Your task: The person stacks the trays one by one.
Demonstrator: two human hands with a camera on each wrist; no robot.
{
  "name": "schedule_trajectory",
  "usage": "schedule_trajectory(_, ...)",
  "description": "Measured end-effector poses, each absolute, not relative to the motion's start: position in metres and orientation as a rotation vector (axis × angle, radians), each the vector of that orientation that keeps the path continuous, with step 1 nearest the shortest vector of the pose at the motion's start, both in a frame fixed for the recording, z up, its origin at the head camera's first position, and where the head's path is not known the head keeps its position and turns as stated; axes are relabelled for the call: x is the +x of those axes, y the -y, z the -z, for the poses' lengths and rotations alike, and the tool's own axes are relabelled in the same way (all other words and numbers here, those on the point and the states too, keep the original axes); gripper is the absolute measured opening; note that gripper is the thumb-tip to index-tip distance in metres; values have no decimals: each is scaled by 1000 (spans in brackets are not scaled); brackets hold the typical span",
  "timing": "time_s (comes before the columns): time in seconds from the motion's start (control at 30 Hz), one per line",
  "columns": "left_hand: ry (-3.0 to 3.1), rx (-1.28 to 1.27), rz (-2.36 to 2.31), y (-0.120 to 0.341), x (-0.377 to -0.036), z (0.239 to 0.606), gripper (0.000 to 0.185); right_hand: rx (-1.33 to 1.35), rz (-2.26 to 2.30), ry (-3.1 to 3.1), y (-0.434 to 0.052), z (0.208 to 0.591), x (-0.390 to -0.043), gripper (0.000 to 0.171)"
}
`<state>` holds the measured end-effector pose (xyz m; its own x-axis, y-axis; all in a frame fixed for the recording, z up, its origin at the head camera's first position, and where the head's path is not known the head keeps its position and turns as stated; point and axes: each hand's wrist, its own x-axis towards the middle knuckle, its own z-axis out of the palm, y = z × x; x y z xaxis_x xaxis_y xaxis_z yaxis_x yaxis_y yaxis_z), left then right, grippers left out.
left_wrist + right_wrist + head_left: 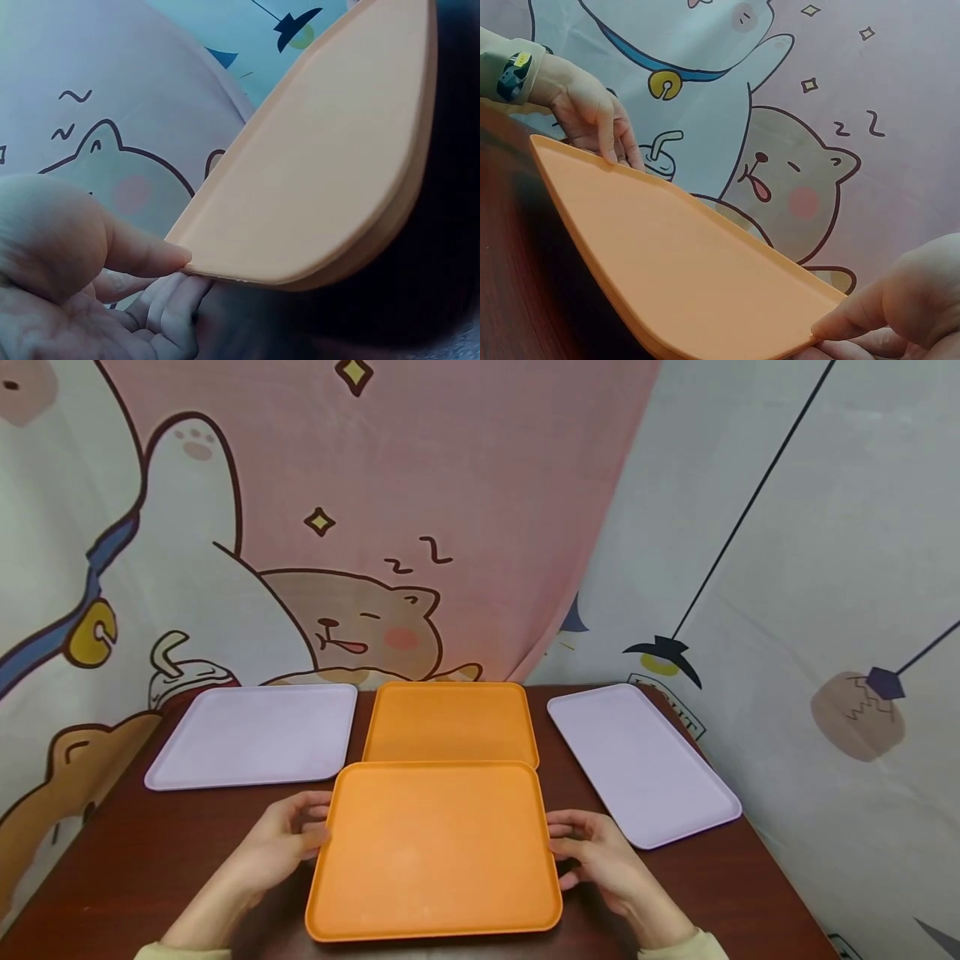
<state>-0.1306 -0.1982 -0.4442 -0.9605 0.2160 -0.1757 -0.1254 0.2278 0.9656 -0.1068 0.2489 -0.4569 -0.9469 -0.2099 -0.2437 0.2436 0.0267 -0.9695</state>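
An orange tray (435, 852) is held flat between both hands over the near part of the dark wooden table (150, 860). My left hand (288, 839) pinches its left rim, thumb on top and fingers under the edge, as the left wrist view shows on the tray (322, 165) and the hand (90, 262). My right hand (592, 852) grips the right rim the same way; in the right wrist view its thumb (855, 315) lies on the tray (682, 277), with the left hand (592, 112) at the far edge. The tray holds nothing.
A second orange tray (450, 722) lies just behind the held one. One lilac tray (255, 735) lies at the back left, another lilac tray (641, 764) along the right side. A cartoon-printed cloth (375, 527) hangs close behind the table.
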Motion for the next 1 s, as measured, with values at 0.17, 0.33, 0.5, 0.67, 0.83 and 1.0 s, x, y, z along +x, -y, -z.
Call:
schedule_trajectory(0.17, -2232, 67, -1804, 193, -130, 448, 53, 24, 1985, -1985, -253, 459, -107, 47)
schedule_trajectory(0.33, -2245, 45, -1789, 188, -130, 449, 52, 15, 1978, -1979, -256, 461, -106, 47)
schedule_trajectory(0.5, -2261, 20, -1771, 184, -130, 450, 52, 19, 1968, -1978, -259, 462, -106, 48)
schedule_trajectory(0.67, -2263, 12, -1776, 180, -130, 453, 52, 25, 1955, -1986, -262, 465, -107, 48)
schedule_trajectory(0.83, -2263, 16, -1785, 177, -130, 455, 52, 28, 1943, -2004, -265, 467, -107, 48)
schedule_trajectory(1.0, -2273, -8, -1770, 175, -131, 457, 50, 5, 1929, -2039, -266, 469, -106, 46)
